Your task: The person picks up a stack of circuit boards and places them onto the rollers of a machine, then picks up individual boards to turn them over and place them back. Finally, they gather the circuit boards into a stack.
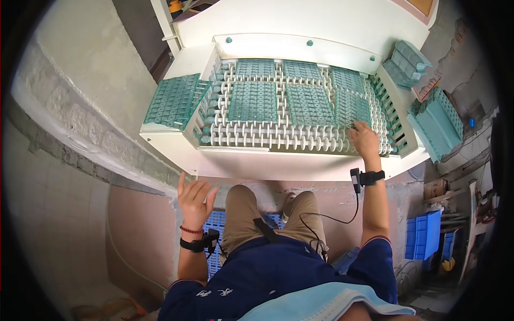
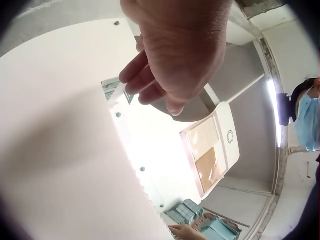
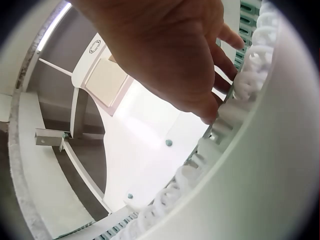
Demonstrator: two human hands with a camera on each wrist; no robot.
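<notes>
Right hand on a tray at the right end of the rollers

The tray (image 1: 350,108) lay flat on the rollers (image 1: 267,141), at their right end, its long axis running from the person toward the back of the rollers and skewed a little against its neighbours. The right hand (image 1: 365,140) rested its straight, spread fingers on the tray's near edge, gripping nothing. This looked like straightening or nudging the tray along; the next move would call for a light, even push so it squares up without riding over the other trays (image 1: 278,101) further left on the rollers. The left hand (image 1: 194,198) hung open and empty in front of the rollers' left end. A stack (image 1: 174,100) sat just left of the rollers.
</notes>
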